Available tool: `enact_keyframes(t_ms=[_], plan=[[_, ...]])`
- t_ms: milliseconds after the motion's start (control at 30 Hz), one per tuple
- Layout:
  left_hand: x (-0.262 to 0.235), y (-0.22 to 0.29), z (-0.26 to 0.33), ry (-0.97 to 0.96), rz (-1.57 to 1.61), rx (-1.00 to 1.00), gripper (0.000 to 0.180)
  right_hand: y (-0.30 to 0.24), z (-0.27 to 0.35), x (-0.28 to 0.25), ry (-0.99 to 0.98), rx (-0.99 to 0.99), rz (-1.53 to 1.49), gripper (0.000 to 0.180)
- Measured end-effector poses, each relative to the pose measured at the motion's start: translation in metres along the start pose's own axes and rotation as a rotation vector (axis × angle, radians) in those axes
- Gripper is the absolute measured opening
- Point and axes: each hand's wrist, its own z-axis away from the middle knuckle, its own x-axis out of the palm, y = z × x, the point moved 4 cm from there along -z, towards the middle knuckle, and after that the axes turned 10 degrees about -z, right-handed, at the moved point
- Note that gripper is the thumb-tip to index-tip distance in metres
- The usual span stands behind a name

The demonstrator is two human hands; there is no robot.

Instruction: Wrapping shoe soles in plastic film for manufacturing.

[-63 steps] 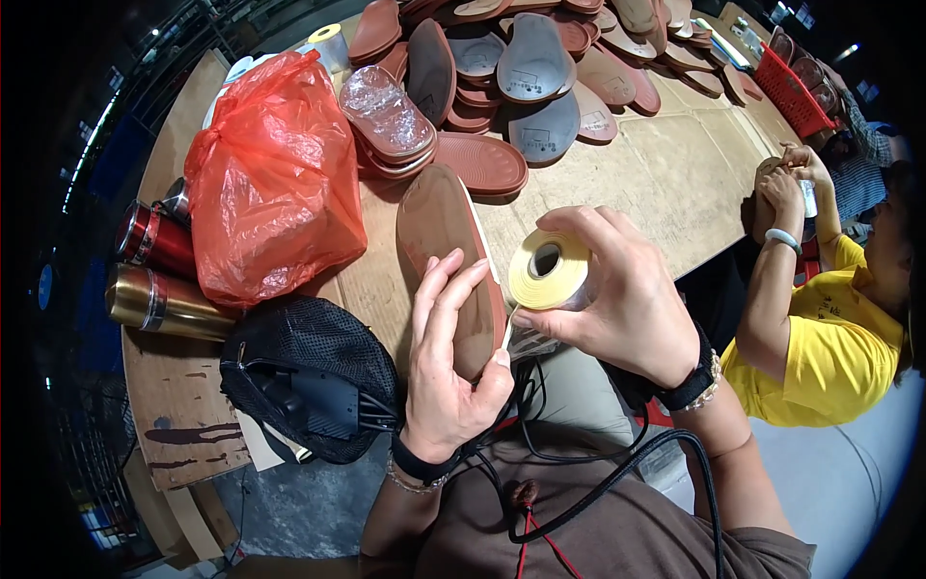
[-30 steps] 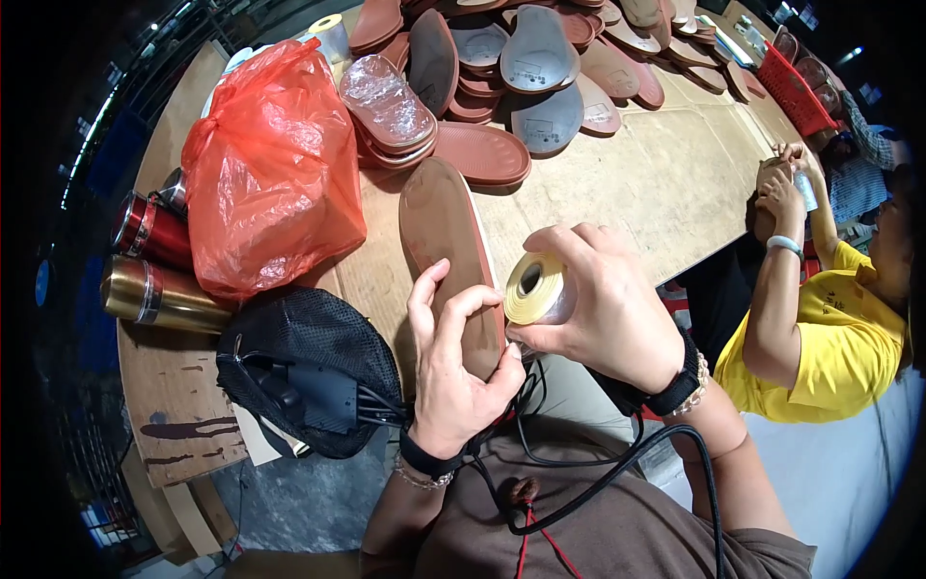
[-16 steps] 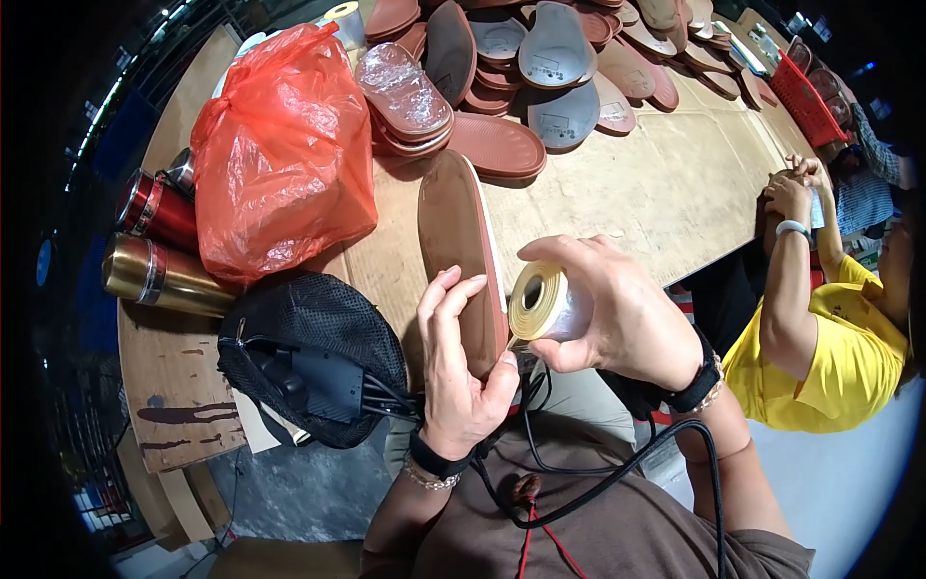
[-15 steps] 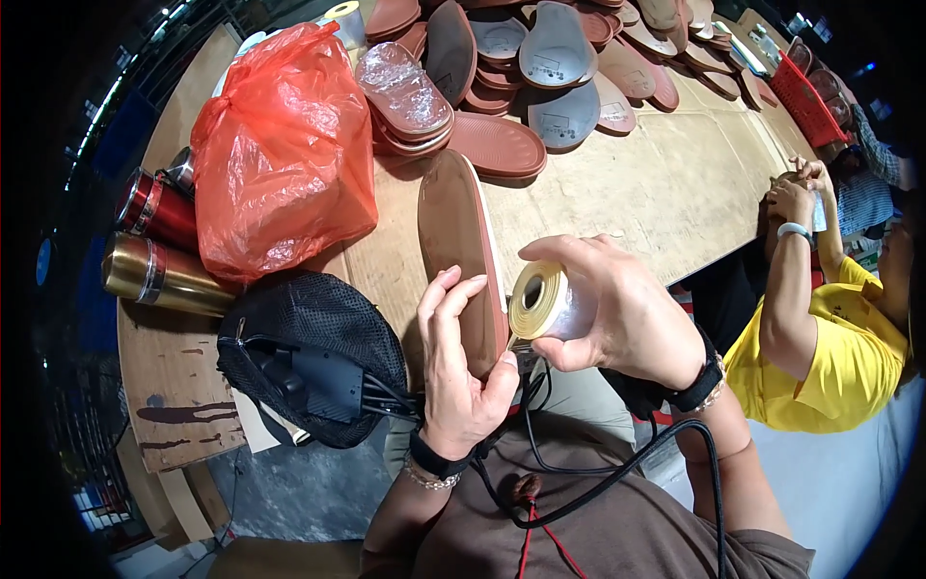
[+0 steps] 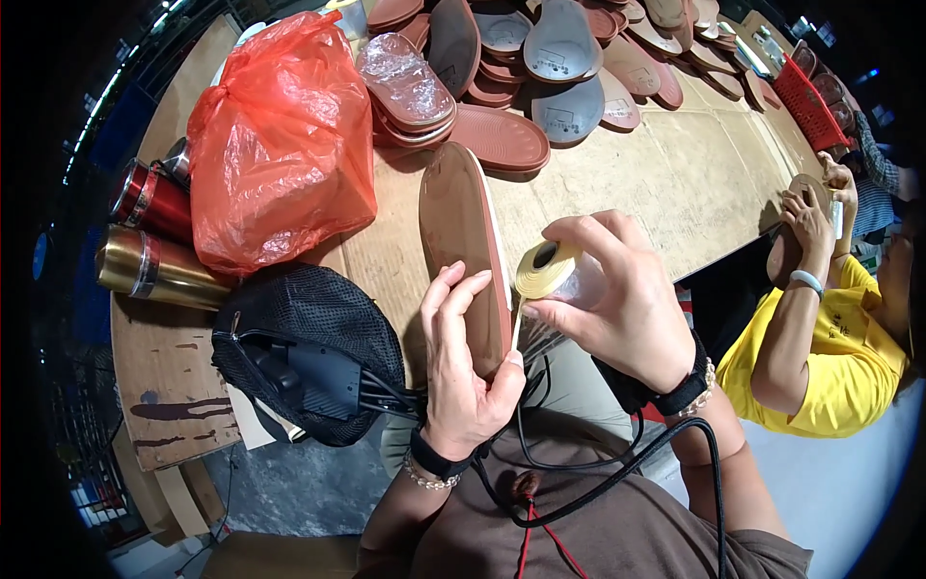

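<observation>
A tan shoe sole [image 5: 453, 207] with a pale edge stands tilted on its side before me, its toe end pointing away. My left hand [image 5: 458, 381] grips its near end, fingers over the broad face and thumb at the right edge. In my right hand [image 5: 632, 299] is a roll of clear film [image 5: 546, 272], yellowish at its end face, with a dark core hole. The roll is close to the sole's right side. A narrow strip of film runs down from it toward my left thumb.
Soles [image 5: 564, 43] lie piled at the far side of the table. A red plastic bag [image 5: 285, 145], a red flask [image 5: 154, 203], a gold flask [image 5: 159, 265] and a black mesh bag [image 5: 309, 352] are to the left. A co-worker in a yellow shirt [image 5: 810, 357] handles a sole at right.
My right hand has raised the roll slightly and tipped it, so the strip toward my left thumb shows longer. My left hand keeps its grip. The co-worker's hands have shifted.
</observation>
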Motion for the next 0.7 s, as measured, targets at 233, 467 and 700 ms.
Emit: enact_keyframes(t_ms=[233,467,700], plan=[[0.0010,0.0000,0.0012,-0.001,-0.007,0.007,0.075,0.0004,-0.0009,0.0036,0.044,-0.024,0.039,0.056],[0.0013,0.0022,0.0006,-0.003,-0.020,0.013,0.076,-0.0011,-0.0006,0.0046,0.070,-0.045,0.059,0.056],[0.0025,0.0004,0.0018,-0.009,-0.007,0.011,0.076,-0.0020,-0.0008,0.0069,0.074,-0.052,0.080,0.056]])
